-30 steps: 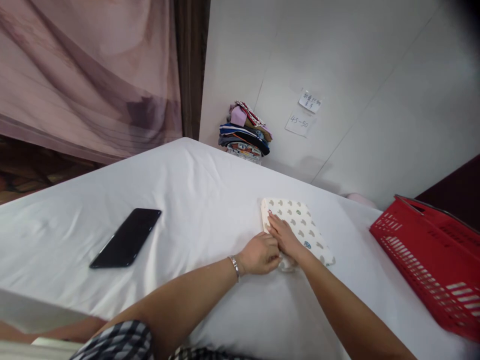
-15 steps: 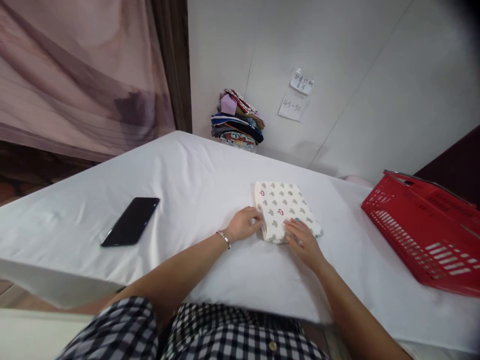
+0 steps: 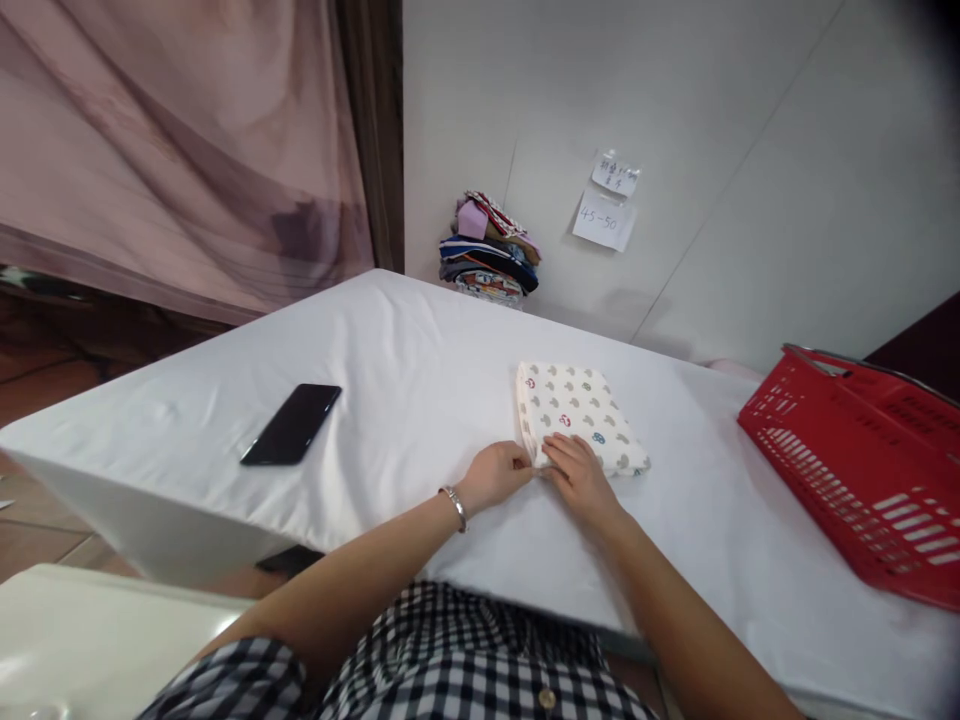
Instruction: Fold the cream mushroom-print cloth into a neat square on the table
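A folded cream cloth with small printed shapes (image 3: 581,415) lies flat on the white-covered table (image 3: 420,370). My left hand (image 3: 496,474), with a bracelet at the wrist, has its fingers curled against the cloth's near left corner. My right hand (image 3: 576,474) rests on the near edge of the cloth, fingers together and lying along it. Both hands meet at that near corner.
A black phone (image 3: 292,424) lies on the table to the left. A red plastic basket (image 3: 862,470) stands at the right. A pile of folded coloured clothes (image 3: 489,250) sits at the far edge by the wall, under two paper notes (image 3: 606,205). A pink curtain (image 3: 172,150) hangs at the left.
My hands moved from the folded cloth's two sides to its near corner. The cloth is squared up a little more, and my view has pulled back from the table.
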Motion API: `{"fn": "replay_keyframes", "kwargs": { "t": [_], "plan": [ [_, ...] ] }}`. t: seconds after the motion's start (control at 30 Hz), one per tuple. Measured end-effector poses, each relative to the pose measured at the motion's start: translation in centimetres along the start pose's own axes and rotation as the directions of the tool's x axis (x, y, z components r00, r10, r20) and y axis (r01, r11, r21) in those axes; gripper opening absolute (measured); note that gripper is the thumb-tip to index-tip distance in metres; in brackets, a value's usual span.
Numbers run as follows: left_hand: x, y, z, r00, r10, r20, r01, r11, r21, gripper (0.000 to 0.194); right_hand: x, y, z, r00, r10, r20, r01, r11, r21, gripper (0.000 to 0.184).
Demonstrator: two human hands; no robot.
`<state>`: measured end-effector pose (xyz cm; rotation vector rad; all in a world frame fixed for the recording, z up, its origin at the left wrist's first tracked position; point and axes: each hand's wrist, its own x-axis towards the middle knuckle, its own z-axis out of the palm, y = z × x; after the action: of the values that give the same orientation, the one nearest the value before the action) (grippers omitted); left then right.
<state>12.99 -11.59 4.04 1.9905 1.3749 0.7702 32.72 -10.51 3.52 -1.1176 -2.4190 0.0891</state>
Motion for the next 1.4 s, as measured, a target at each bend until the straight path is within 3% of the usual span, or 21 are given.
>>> {"fn": "replay_keyframes", "kwargs": {
  "t": [0.23, 0.43, 0.57, 0.73, 0.87, 0.93, 1.0, 1.1, 1.17, 1.23, 1.33, 1.4],
  "plan": [
    [0.3, 0.7, 1.5, 0.985, -0.059, -0.163, 0.094, 0.972, 0.215, 0.032, -0.3, 0.4, 0.3, 0.995, -0.041, -0.09, 0.04, 0.999, -0.018, 0.034],
    [1.1, 1.9, 1.9, 0.981, -0.14, -0.135, 0.177, 0.931, 0.319, 0.028, -0.2, 0.7, 0.2, 0.987, -0.087, -0.139, 0.082, 0.996, -0.039, 0.034],
    [1.2, 2.0, 1.7, 0.983, -0.152, -0.106, 0.178, 0.929, 0.324, 0.022, -0.5, 0.7, 0.2, 0.984, -0.096, -0.152, 0.09, 0.995, -0.05, 0.035],
    [1.0, 1.7, 1.5, 0.986, -0.147, -0.084, 0.167, 0.932, 0.323, 0.017, -0.8, 0.9, 0.8, 0.987, -0.134, -0.089, 0.129, 0.99, -0.057, 0.035],
    [0.7, 1.3, 1.2, 0.972, -0.181, -0.149, 0.202, 0.969, 0.14, 0.011, -0.9, 0.8, 1.1, 0.987, -0.134, -0.091, 0.127, 0.989, -0.071, 0.033],
    [0.8, 1.3, 1.0, 0.953, -0.139, -0.269, 0.157, 0.986, 0.048, 0.01, -0.9, 0.6, 1.2, 0.986, -0.133, -0.1, 0.126, 0.989, -0.077, 0.032],
    [0.9, 1.4, 0.8, 0.93, 0.009, -0.367, 0.008, 0.999, 0.043, 0.014, -0.9, 0.2, 1.1, 0.987, -0.131, -0.092, 0.125, 0.989, -0.075, 0.033],
    [1.3, 1.2, 0.9, 0.923, 0.232, -0.306, -0.196, 0.97, 0.143, 0.011, -0.9, 0.4, 0.3, 0.994, -0.11, -0.009, 0.11, 0.993, -0.048, 0.036],
    [1.4, 0.8, 1.1, 0.937, 0.271, -0.222, -0.231, 0.954, 0.188, 0.007, -1.1, 1.5, -0.7, 0.999, -0.043, 0.02, 0.044, 0.998, -0.05, 0.04],
    [1.5, 0.2, 1.3, 0.947, 0.264, -0.185, -0.225, 0.952, 0.206, 0.007, -1.7, 3.5, -1.7, 0.995, 0.097, -0.02, -0.098, 0.992, -0.085, 0.042],
    [1.6, -0.3, 1.4, 0.948, 0.255, -0.192, -0.215, 0.954, 0.208, 0.007, -3.1, 7.4, -2.7, 0.927, 0.366, -0.086, -0.374, 0.918, -0.13, 0.042],
    [1.6, -0.3, 1.5, 0.947, 0.255, -0.193, -0.214, 0.954, 0.21, 0.006, -4.2, 9.5, -2.6, 0.888, 0.451, -0.088, -0.459, 0.883, -0.101, 0.046]
  ]
}}
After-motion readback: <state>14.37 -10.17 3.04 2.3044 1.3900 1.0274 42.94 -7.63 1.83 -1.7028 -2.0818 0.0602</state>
